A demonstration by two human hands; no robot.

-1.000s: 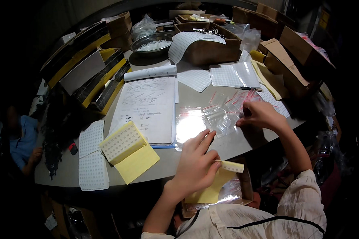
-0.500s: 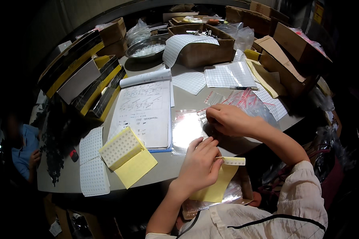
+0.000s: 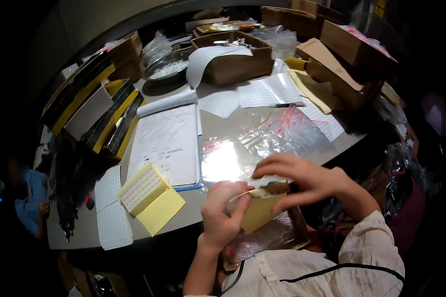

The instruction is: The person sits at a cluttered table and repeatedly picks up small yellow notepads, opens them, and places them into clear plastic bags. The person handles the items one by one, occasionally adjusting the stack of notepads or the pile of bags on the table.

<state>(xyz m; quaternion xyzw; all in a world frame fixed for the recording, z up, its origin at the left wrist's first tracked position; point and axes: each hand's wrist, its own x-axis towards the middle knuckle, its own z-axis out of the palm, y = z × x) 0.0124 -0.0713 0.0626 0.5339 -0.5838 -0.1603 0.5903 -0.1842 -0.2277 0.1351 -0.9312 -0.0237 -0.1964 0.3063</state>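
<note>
My left hand point(image 3: 223, 213) grips a yellow sheet with a pale strip along its top edge point(image 3: 258, 210), just past the table's near edge. My right hand point(image 3: 302, 180) pinches the top of that same sheet from the right, and what looks like a small clear bag is caught under its fingers. A heap of clear zip bags with red seal lines point(image 3: 277, 131) lies on the table right behind my hands. A box of filled clear bags point(image 3: 267, 237) rests in my lap under the sheet.
An open notebook point(image 3: 166, 141) lies left of the bags, with a yellow perforated tray and yellow card point(image 3: 146, 195) near the front edge. White gridded sheets point(image 3: 111, 218), cardboard boxes point(image 3: 233, 62) and a metal bowl point(image 3: 166, 69) crowd the table. Another person point(image 3: 27, 198) sits at far left.
My right hand drew back from the zip bags to the yellow sheet in my left hand. The left hand lifted and turned the sheet upward; both hands now hold it.
</note>
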